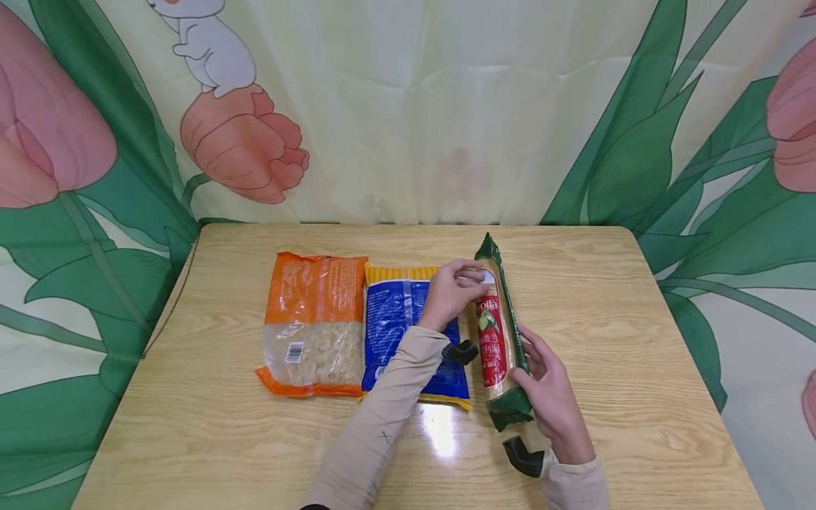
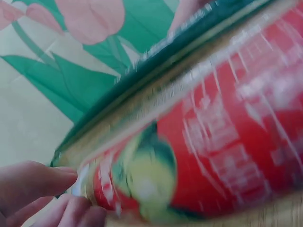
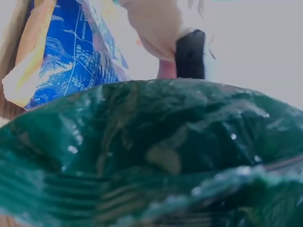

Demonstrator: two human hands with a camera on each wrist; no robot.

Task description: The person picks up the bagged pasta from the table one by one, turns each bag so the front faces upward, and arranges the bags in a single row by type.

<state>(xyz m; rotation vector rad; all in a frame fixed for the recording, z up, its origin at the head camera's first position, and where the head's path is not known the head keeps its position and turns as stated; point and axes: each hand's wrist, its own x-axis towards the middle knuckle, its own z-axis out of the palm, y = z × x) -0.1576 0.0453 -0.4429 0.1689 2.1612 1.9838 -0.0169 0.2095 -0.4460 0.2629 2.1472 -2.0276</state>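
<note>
A long pasta packet (image 1: pixel 492 333) with a red label and green ends is held between both hands, its length pointing away from me. My left hand (image 1: pixel 451 292) pinches its upper part from the left; the left wrist view shows thumb and fingers (image 2: pixel 38 182) at the label's end. Near the lower end, my right hand (image 1: pixel 550 386) grips the right edge, thumb on the front and fingers along the side. The crimped green end (image 3: pixel 156 142) fills the right wrist view and hides that hand. Left of the packet, a blue and yellow bag (image 1: pixel 389 319) lies partly under my left forearm.
An orange bag with a clear window (image 1: pixel 319 354) lies left of the blue one, their edges meeting. All rest on a wooden table (image 1: pixel 612 319). Behind it hangs a curtain (image 1: pixel 484 106) printed with tulips and a rabbit.
</note>
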